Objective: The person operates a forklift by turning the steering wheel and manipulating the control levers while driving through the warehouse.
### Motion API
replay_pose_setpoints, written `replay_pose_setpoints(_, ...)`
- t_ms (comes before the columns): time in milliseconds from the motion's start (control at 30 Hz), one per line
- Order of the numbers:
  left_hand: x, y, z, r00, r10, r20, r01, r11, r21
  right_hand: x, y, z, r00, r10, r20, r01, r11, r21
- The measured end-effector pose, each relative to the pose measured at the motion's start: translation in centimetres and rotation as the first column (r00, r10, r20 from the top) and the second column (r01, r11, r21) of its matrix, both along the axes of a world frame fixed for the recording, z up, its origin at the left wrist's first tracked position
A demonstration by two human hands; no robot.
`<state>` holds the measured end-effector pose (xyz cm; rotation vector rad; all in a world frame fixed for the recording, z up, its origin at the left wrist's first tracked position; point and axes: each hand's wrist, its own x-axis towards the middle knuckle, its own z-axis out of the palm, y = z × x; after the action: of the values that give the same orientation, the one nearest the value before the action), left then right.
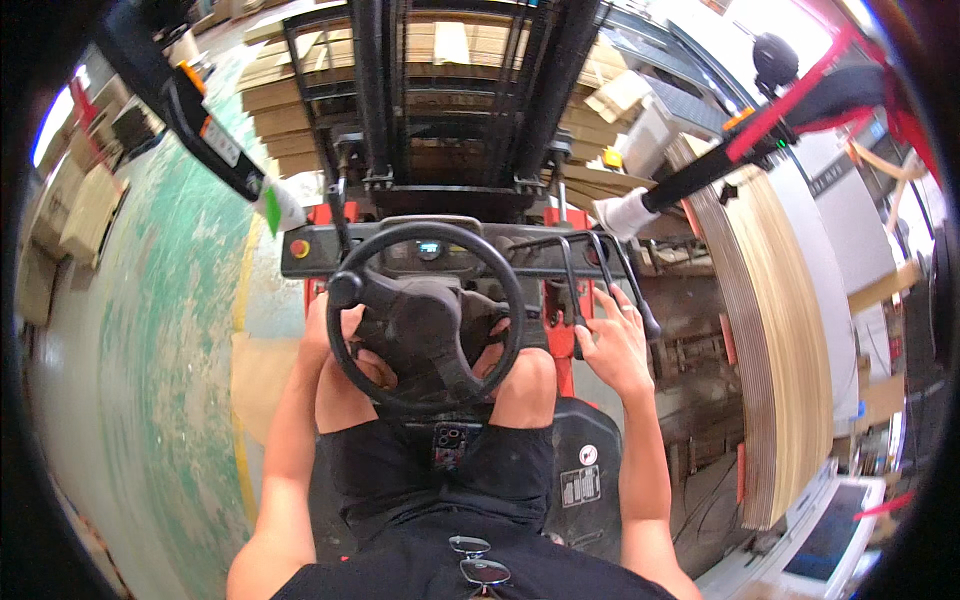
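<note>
Before me is a forklift's black steering wheel (427, 409) with a spinner knob (346, 288) on its left side. My left hand (321, 322) is at the wheel's left side, just below that knob. The rim crosses over this hand, and its fingers are partly hidden. To the right, my right hand (619, 341) is on the black control levers (574, 274). Its thumb and index finger close around the nearest lever's end, while other fingers reach the neighbouring lever. The dashboard (487, 255) carries a lit display (428, 249) and a red push button (300, 248).
Ahead, the forklift mast (379, 97) partly hides stacked brown boards (480, 45). Another tall board stack (780, 337) stands close on the right. A worn green floor (180, 300) with a yellow line (241, 442) runs along the left, past cardboard boxes (90, 214).
</note>
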<state>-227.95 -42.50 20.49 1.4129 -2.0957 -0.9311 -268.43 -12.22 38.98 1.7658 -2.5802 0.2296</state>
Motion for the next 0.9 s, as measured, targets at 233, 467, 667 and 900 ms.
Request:
replay_pose_setpoints(233, 4.6, 2.6, 0.8, 0.961, 0.136, 0.239, -0.038, 0.926, -0.376, 4.0, -2.1, -0.1, 0.999, 0.034, 0.010, -0.033, 0.994, -0.105)
replay_pose_setpoints(467, 6.3, 1.4, 1.8, 0.949, 0.055, 0.310, 0.053, 0.942, -0.331, 2.9, -4.8, -3.6, 0.972, 0.085, 0.219, 0.117, 0.634, -0.764)
replay_pose_setpoints(667, 5.9, 1.3, 3.8, 0.959, 0.059, 0.279, 0.049, 0.930, -0.365, 0.0, -10.1, 1.8, 0.968, 0.213, 0.132, 0.006, 0.509, -0.861)
replay_pose_setpoints(900, 7.5, 2.6, 1.5, 0.976, 0.040, 0.216, 0.056, 0.907, -0.417, 1.5, -9.4, 0.3, 0.974, 0.214, 0.080, -0.028, 0.458, -0.889)
